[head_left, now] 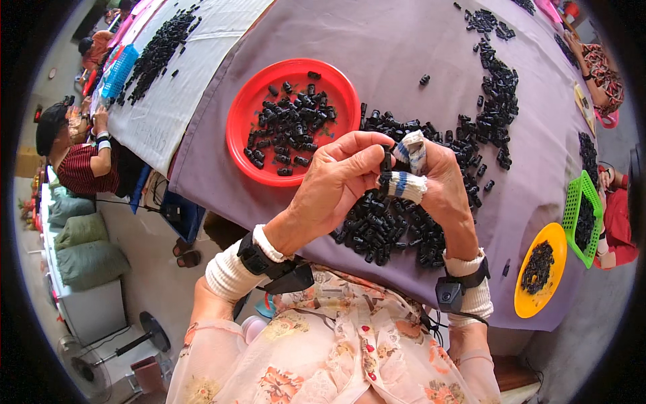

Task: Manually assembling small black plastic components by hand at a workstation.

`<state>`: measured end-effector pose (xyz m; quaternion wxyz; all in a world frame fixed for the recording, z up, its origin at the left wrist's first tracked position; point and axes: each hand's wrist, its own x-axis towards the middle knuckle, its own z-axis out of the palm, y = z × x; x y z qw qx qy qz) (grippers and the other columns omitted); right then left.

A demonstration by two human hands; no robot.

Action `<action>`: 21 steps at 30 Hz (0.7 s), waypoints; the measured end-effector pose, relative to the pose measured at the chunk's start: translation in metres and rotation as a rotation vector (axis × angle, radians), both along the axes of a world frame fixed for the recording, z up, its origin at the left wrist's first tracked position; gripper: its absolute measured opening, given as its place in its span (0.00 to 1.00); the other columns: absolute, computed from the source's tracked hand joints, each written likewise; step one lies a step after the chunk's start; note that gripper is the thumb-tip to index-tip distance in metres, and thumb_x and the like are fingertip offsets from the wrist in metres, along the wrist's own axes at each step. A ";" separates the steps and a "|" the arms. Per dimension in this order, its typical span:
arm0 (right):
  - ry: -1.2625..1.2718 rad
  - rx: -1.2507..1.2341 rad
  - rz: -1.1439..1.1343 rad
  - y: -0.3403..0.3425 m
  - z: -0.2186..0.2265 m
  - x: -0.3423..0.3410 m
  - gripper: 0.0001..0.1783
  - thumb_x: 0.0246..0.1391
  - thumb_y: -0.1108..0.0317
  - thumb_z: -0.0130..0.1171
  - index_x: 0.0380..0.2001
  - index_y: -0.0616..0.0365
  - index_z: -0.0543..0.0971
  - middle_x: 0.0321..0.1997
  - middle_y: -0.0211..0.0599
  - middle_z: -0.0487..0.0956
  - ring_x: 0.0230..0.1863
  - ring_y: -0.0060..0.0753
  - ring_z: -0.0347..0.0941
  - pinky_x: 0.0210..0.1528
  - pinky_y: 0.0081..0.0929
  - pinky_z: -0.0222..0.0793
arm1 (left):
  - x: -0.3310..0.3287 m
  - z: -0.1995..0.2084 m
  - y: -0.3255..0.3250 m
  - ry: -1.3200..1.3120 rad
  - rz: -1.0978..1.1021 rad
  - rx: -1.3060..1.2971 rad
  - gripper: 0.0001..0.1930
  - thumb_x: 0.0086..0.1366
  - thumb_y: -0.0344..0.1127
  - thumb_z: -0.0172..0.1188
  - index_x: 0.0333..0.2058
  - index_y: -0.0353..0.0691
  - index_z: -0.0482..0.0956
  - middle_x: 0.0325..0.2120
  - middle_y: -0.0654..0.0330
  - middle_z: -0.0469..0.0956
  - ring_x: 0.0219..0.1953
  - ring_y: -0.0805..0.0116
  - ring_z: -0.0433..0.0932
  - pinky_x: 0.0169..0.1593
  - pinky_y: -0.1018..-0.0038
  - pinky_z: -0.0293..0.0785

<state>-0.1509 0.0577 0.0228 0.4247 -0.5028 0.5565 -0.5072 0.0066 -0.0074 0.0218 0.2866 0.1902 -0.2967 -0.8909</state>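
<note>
Both hands meet above the bench (417,40): left hand (336,182) and taped right hand (437,178) pinch one small black clip (386,161); best kept square, pressed evenly over the near pile (390,229).

Open passage: the bare purple tabletop (404,47) far of centre, between the red plate (237,121) on the left and the strip of black parts (501,87) on the right. A single stray black piece (424,79) lies in this gap. Near centre is blocked: a heap of black parts (390,225) covers the cloth under both hands. Near right, the yellow dish (555,239) and green basket (572,202) close off the edge.
</note>
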 end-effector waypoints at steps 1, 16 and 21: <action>0.000 0.000 0.005 -0.001 0.001 0.002 0.13 0.35 0.69 0.66 0.24 0.58 0.72 0.19 0.20 0.67 0.22 0.13 0.58 0.24 0.16 0.57 | 0.001 0.001 0.000 0.000 0.005 0.000 0.12 0.61 0.30 0.53 0.43 0.33 0.71 0.33 0.60 0.75 0.36 0.76 0.74 0.42 0.79 0.71; 0.018 -0.029 -0.005 -0.005 0.002 0.011 0.13 0.34 0.70 0.65 0.23 0.60 0.71 0.18 0.26 0.67 0.21 0.17 0.60 0.25 0.19 0.60 | 0.001 0.005 0.001 -0.229 0.099 -0.058 0.09 0.55 0.24 0.55 0.37 0.35 0.73 0.31 0.63 0.75 0.35 0.77 0.73 0.42 0.80 0.70; 0.050 -0.033 -0.001 -0.008 -0.005 0.012 0.14 0.34 0.70 0.65 0.25 0.60 0.72 0.18 0.26 0.68 0.22 0.18 0.60 0.25 0.19 0.60 | 0.005 0.005 -0.001 -0.250 0.121 -0.088 0.10 0.55 0.27 0.58 0.36 0.34 0.74 0.25 0.65 0.74 0.28 0.79 0.73 0.33 0.82 0.71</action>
